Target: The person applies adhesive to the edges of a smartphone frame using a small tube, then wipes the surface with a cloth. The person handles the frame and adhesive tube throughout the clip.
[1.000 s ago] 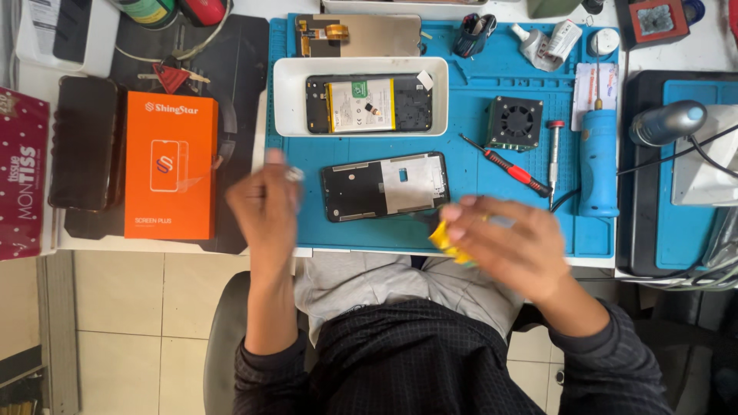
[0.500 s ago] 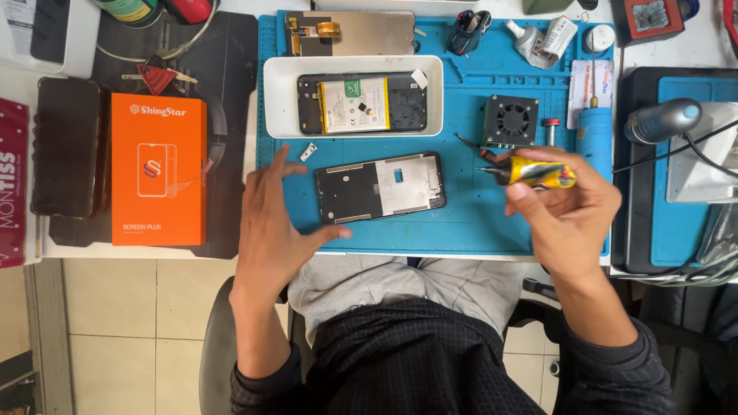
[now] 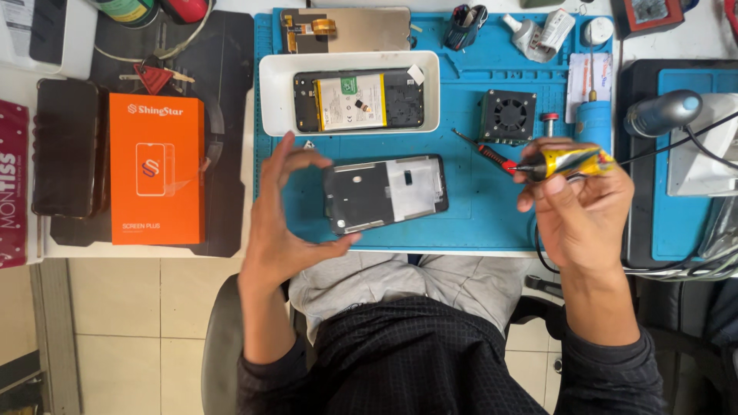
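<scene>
**Phone frame laid bare on the mat, glue tube in hand**

Head view: the phone frame (image 3: 386, 192) lay flat on the blue mat (image 3: 469, 223) at the front of the bench (image 3: 154, 250), stripped of its screen, its grey inner plate showing. The left hand (image 3: 280, 219) was spread in a wide curve about the frame's left end, thumb tip touching the lower corner, fingers arched above the upper one. The right hand (image 3: 580, 207) was closed around a small yellow tube (image 3: 565, 160), nozzle pointing left, held just right of the frame and not touching it. Judging from this, the stripping looked done, while nothing appeared laid along the frame's edges yet; at this size I could not be sure of that.

The white tray (image 3: 273, 92) behind the frame held one opened phone body (image 3: 358, 100), battery and boards upward, with a small white scrap at its corner. An orange box (image 3: 156, 167) lay shut to the left, a dark panel (image 3: 65, 147) beside it. A red-handled tool (image 3: 483, 151) lay on the mat near a small black fan (image 3: 508, 116)
</scene>
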